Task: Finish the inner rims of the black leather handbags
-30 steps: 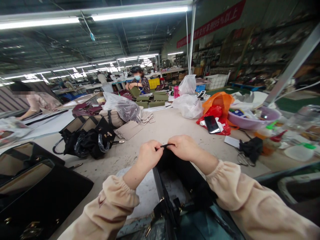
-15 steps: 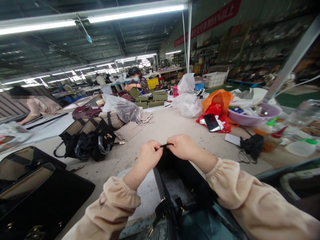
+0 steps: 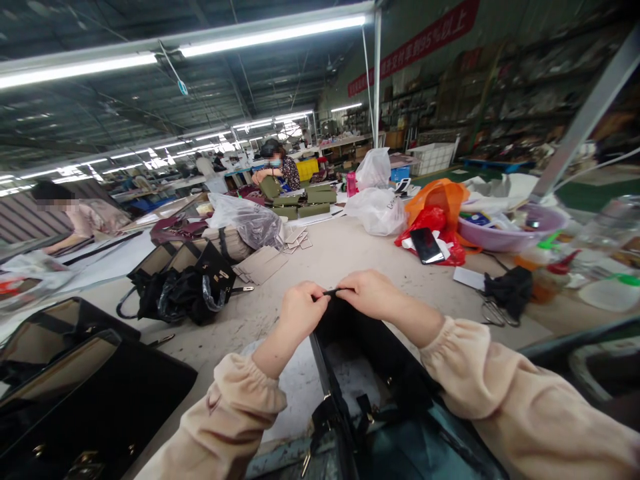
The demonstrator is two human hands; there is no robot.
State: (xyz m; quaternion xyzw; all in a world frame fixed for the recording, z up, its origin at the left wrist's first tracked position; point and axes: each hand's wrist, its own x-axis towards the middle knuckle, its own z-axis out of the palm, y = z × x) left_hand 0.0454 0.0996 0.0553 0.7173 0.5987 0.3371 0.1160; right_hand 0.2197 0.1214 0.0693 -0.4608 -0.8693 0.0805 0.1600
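A black handbag (image 3: 370, 373) lies open in front of me at the near table edge. Both my hands pinch a thin black strip (image 3: 331, 291) at the bag's far rim. My left hand (image 3: 300, 312) is closed on the strip's left end and my right hand (image 3: 367, 293) is closed on its right end. My cream sleeves reach in from the bottom of the view.
More black handbags (image 3: 75, 393) lie at the near left, another pile of black bags (image 3: 185, 283) further back. A phone (image 3: 426, 245) rests on red plastic bags, beside a purple basin (image 3: 510, 237). Scissors (image 3: 493, 312) and a black cloth lie right. Two people work at the far end.
My hands have kept their grip on the strip. The view has shifted slightly to the right; nothing on the table has moved.
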